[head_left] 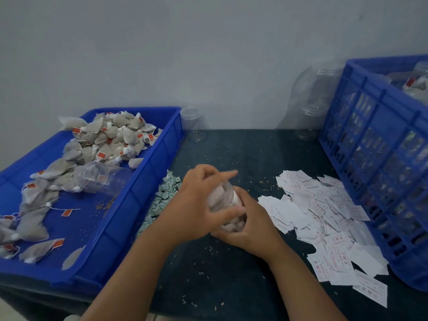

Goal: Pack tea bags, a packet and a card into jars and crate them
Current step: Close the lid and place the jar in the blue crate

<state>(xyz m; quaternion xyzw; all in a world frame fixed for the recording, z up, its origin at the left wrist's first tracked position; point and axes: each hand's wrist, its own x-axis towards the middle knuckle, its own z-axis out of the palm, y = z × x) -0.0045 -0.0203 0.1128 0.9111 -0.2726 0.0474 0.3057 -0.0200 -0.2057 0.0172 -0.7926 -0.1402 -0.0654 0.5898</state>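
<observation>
A clear plastic jar (228,200) holding tea bags is gripped between both hands at the middle of the dark table. My left hand (199,202) wraps over its top and left side, the index finger pointing right. My right hand (247,225) cups it from below and the right. Loose grey tea bags (111,135) with red tags fill the blue tray (143,181) at left. Small green-white packets (162,200) lie beside the tray. White cards (324,218) are heaped at right. The blue crate (379,144) at far right holds filled jars (416,86).
An empty jar (102,179) lies on its side in the tray. Empty clear jars stand by the wall: one (193,123) behind the tray, others (312,107) stacked left of the crate. Tea crumbs dot the table (231,274).
</observation>
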